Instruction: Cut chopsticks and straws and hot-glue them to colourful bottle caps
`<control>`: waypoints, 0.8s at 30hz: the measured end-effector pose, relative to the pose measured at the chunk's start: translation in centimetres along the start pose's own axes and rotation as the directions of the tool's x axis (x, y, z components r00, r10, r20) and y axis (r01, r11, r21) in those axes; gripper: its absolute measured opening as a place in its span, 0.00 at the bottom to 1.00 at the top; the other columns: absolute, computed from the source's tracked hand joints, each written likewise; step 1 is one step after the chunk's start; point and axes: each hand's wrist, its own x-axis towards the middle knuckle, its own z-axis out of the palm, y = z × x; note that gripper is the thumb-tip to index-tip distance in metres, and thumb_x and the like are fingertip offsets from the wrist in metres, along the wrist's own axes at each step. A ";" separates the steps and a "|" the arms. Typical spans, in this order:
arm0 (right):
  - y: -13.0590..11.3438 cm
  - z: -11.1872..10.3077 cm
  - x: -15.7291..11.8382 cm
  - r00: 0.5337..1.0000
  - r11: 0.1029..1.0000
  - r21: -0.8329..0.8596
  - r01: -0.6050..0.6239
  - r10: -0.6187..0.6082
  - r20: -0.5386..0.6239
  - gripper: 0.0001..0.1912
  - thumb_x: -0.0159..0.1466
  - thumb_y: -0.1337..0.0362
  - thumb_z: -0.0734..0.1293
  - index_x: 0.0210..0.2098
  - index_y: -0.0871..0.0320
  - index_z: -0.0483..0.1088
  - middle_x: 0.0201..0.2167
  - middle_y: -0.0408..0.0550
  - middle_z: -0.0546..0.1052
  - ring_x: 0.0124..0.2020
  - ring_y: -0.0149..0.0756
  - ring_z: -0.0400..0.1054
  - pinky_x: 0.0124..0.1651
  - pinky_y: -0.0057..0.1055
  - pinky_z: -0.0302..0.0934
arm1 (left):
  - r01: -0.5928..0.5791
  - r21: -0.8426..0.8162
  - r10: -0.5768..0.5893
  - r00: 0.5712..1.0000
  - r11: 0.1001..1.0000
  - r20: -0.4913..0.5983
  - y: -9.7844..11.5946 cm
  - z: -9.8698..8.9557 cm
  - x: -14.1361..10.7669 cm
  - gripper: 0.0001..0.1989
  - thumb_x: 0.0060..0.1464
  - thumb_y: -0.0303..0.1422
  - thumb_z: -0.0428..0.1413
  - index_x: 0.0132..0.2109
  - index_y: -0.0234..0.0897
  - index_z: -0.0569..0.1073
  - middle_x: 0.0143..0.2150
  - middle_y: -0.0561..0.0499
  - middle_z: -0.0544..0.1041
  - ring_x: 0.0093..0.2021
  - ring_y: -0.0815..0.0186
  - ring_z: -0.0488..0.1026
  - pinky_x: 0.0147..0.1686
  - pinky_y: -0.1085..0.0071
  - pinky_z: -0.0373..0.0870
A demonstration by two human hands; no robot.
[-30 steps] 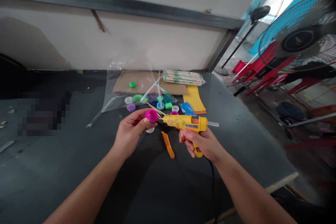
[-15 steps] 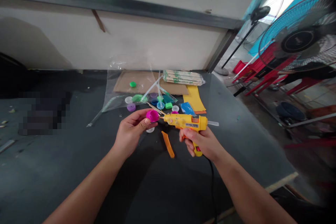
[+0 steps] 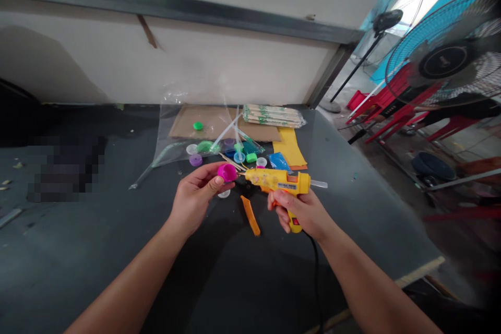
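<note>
Between the thumb and fingers of my left hand [image 3: 198, 195] is a magenta bottle cap [image 3: 227, 173], its hollow side turned partly toward me. My right hand [image 3: 299, 209] is wrapped round the handle of a yellow hot glue gun [image 3: 274, 181], fingers at the trigger. The gun's metal nozzle points left and reaches the cap's right edge; whether it touches, I cannot tell. A clear glue stick [image 3: 319, 183] pokes out of the gun's back. Below the nozzle an orange strip [image 3: 250, 215] lies on the dark table.
Behind my hands lie several bottle caps, including a purple cap [image 3: 195, 159], near a clear plastic bag [image 3: 166, 135], cardboard [image 3: 188, 120], wrapped wooden sticks [image 3: 274, 115] and yellow sheets [image 3: 291, 148]. The gun's black cord [image 3: 316, 271] hangs toward me. A large fan [image 3: 444, 60] stands right.
The glue gun has shifted very slightly to the right, its nozzle drawing a little away from the cap's inside. My left hand and the cap stay in place.
</note>
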 end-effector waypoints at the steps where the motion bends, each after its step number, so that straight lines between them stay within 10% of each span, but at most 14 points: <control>1: 0.0 0.0 0.0 1.000 1.000 0.000 0.002 -0.002 -0.001 0.17 0.63 0.53 0.63 0.26 0.59 0.67 0.12 0.35 0.61 0.11 0.24 0.58 0.14 0.24 0.56 | 0.002 0.001 -0.002 1.000 1.000 0.002 0.0 0.0 0.0 0.16 0.49 0.35 0.63 0.46 0.37 0.77 0.41 0.46 0.80 0.42 0.59 0.78 0.45 0.60 0.76; 13: 0.3 -0.1 0.2 0.999 0.999 0.043 0.030 -0.030 0.012 0.17 0.63 0.52 0.63 0.27 0.60 0.68 0.12 0.36 0.61 0.11 0.24 0.58 0.14 0.23 0.55 | 0.023 0.005 -0.023 0.999 1.000 0.038 -0.2 0.0 -0.1 0.16 0.48 0.35 0.64 0.45 0.36 0.78 0.41 0.45 0.81 0.41 0.60 0.78 0.44 0.63 0.77; 24: 1.2 -0.2 1.5 0.973 0.853 0.519 -0.061 -0.066 0.223 0.19 0.61 0.47 0.63 0.33 0.59 0.67 0.30 0.47 0.72 0.22 0.26 0.59 0.18 0.22 0.58 | 0.078 -0.099 -0.080 0.997 0.992 -0.015 0.6 0.1 0.1 0.15 0.48 0.35 0.63 0.43 0.35 0.78 0.38 0.45 0.80 0.38 0.58 0.78 0.37 0.61 0.78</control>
